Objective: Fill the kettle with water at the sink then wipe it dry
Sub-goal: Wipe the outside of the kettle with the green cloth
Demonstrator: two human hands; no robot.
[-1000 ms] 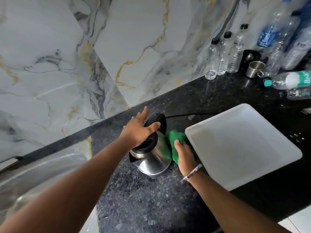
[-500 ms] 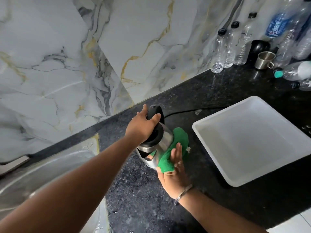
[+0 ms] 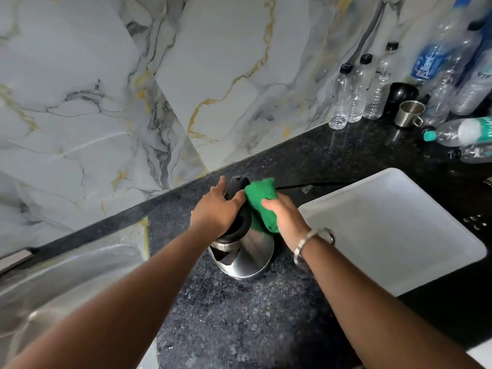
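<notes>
A stainless steel kettle (image 3: 246,255) with a black lid and handle stands on the black granite counter (image 3: 239,320), just right of the steel sink (image 3: 66,275). My left hand (image 3: 215,211) grips the black handle at the kettle's top. My right hand (image 3: 285,217) holds a green cloth (image 3: 262,201) and presses it against the kettle's upper right side, beside the handle. The kettle's spout points toward me.
A white plastic tray (image 3: 394,235) lies right of the kettle, close to my right wrist. Several plastic bottles (image 3: 356,94) and a steel mug (image 3: 408,114) stand at the back right by the marble wall. A black cord (image 3: 306,185) runs behind the kettle.
My right hand has brought the green cloth from the kettle's lower front up to its upper right side near the handle. My left hand has kept its hold on the handle.
</notes>
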